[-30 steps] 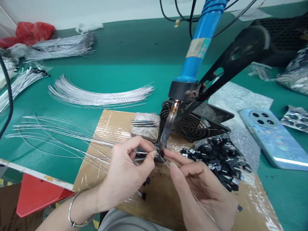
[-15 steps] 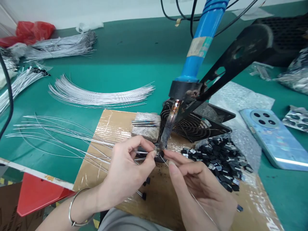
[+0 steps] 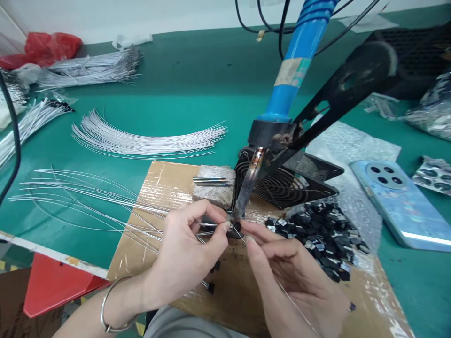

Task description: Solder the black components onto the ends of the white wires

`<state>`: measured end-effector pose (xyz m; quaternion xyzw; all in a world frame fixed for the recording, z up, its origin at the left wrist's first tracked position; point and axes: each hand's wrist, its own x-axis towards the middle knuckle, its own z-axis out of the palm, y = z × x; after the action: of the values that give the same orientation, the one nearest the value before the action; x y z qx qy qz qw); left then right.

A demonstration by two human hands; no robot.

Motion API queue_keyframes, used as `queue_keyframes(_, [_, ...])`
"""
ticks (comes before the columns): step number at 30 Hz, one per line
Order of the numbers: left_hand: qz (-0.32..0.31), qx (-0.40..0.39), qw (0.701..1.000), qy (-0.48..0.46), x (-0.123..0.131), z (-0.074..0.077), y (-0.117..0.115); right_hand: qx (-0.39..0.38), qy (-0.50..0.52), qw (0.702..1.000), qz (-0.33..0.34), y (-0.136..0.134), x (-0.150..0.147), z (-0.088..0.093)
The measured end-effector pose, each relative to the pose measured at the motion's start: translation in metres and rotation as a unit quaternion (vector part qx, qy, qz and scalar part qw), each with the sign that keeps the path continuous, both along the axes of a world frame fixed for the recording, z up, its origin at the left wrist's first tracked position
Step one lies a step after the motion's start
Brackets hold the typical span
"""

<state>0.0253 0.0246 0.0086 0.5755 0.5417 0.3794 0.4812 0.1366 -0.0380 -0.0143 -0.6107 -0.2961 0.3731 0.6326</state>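
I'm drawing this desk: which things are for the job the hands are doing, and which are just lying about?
Probably for the job:
white wire, pinched by the left hand
thin silvery wire, held by the right hand
blue-handled soldering iron
heap of small black pieces

Probably just lying about:
blue phone
red plastic
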Motion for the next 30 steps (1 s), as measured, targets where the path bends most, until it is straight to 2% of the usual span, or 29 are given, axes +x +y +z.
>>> queue_keyframes(6, [-0.002,-0.002,1.0,0.005,0.0002,-0.0002,0.0006,-0.014,-0.023,1.0,-0.002,-0.0005,0.0008,0.0016])
queue_keyframes(17, [-0.006,-0.004,1.0,0.015,-0.0003,0.001,-0.0013,0.008,-0.02,1.0,-0.009,0.0011,0.0,0.0002])
queue_keyframes(23, [-0.005,0.002,1.0,0.014,0.0001,0.0007,-0.0012,-0.013,-0.031,0.999,0.009,-0.0012,0.0025,-0.0016])
queue_keyframes(30, [-0.01,0.005,1.0,0.025,-0.0005,0.0009,-0.0017,-0.011,-0.025,1.0,-0.009,0.0002,0.0008,0.0014])
